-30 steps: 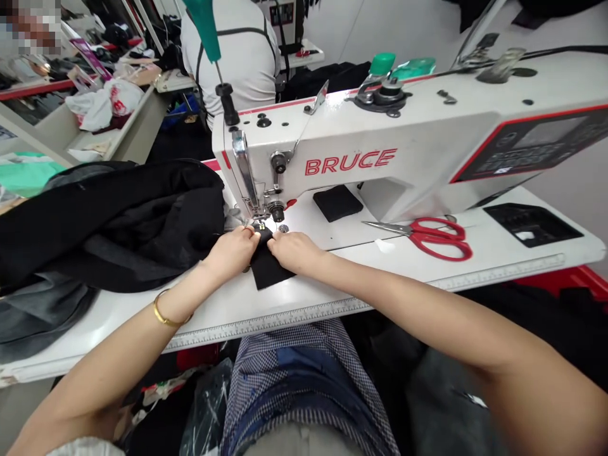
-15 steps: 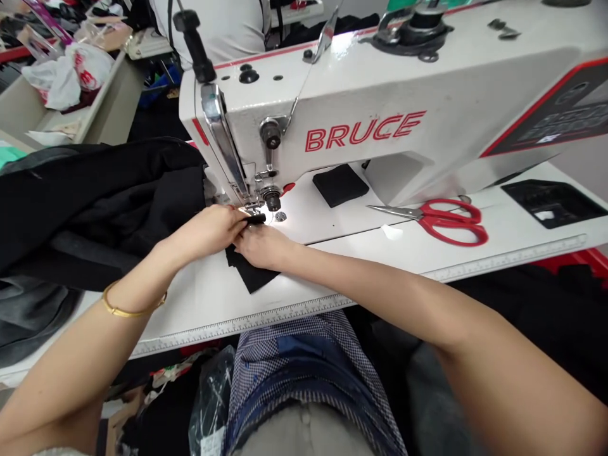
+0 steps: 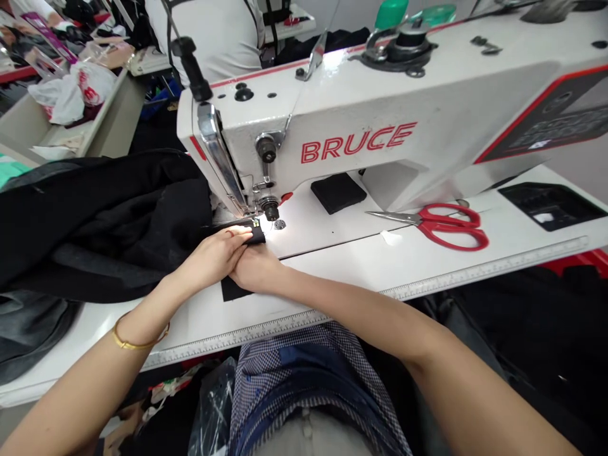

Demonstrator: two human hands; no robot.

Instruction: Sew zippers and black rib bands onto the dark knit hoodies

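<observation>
A small black fabric piece [image 3: 257,234] lies at the presser foot [image 3: 256,221] of a white sewing machine [image 3: 361,107]. My left hand [image 3: 221,250] rests on it, fingers stretched out flat and close together near the needle. Against it, my right hand [image 3: 254,269] is closed at the fabric's near edge; its fingertips are hidden behind the left hand. More black cloth [image 3: 232,289] shows below the right hand, and I cannot tell whether it is the same piece. A big black garment [image 3: 109,215] is heaped left of the needle.
Red-handled scissors [image 3: 449,226] lie right of the needle, blades pointing left. A folded black cloth [image 3: 338,192] sits under the machine arm. Along the table's front edge runs a ruler strip [image 3: 285,324]. Behind the machine, a person in white [image 3: 213,38] is partly visible.
Both hands have come slightly nearer to me. The left fingers have gone from pinching a folded edge to lying flat, and the fabric now spreads flatter by the foot. The view has shifted slightly.
</observation>
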